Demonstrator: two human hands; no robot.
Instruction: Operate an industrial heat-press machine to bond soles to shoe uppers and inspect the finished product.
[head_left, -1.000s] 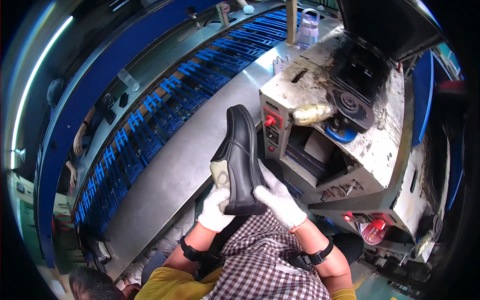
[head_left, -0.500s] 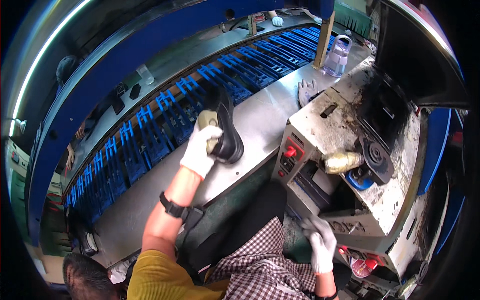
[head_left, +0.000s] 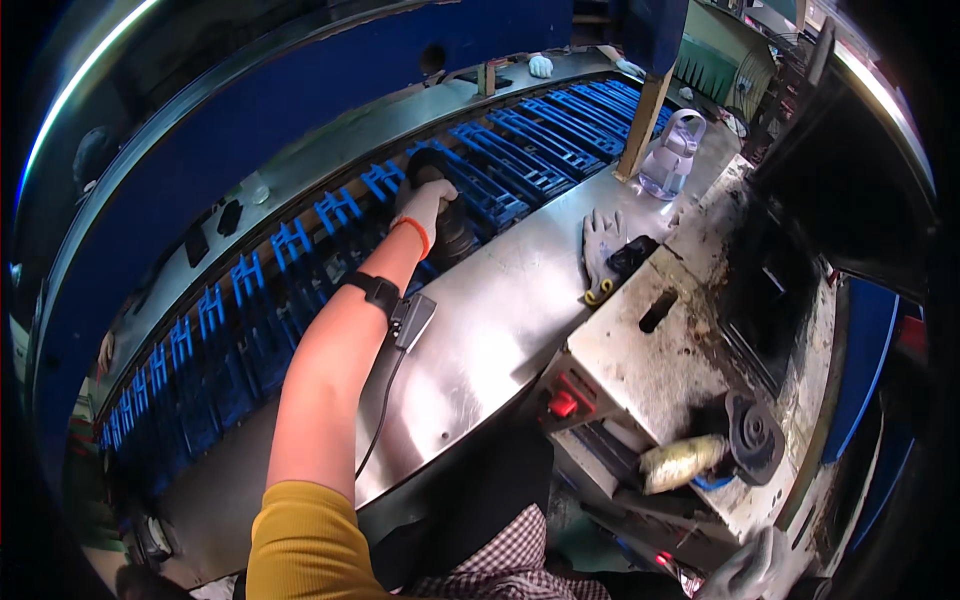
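Observation:
My left hand (head_left: 427,203), in a white glove, reaches far over the blue slatted conveyor (head_left: 505,200). It is closed on a black shoe (head_left: 455,238) resting over the slats at the near edge of the conveyor. My hand and wrist hide part of the shoe. At the lower right, my gloved right hand (head_left: 748,570) hangs beside the machine with nothing visible in it. Its fingers are loosely apart, and the picture's edge cuts it off.
A steel ledge (head_left: 500,330) runs along the conveyor. On it lie a grey glove (head_left: 602,250) and a lilac bottle (head_left: 670,155). The stained machine (head_left: 640,340) at right bears a yellowish last-shaped piece (head_left: 683,463) and a red switch (head_left: 563,403). A blue beam (head_left: 300,80) crosses above.
My left hand has carried the shoe from above the steel ledge away from me onto the conveyor. My right hand has moved rightward and down. The view has shifted.

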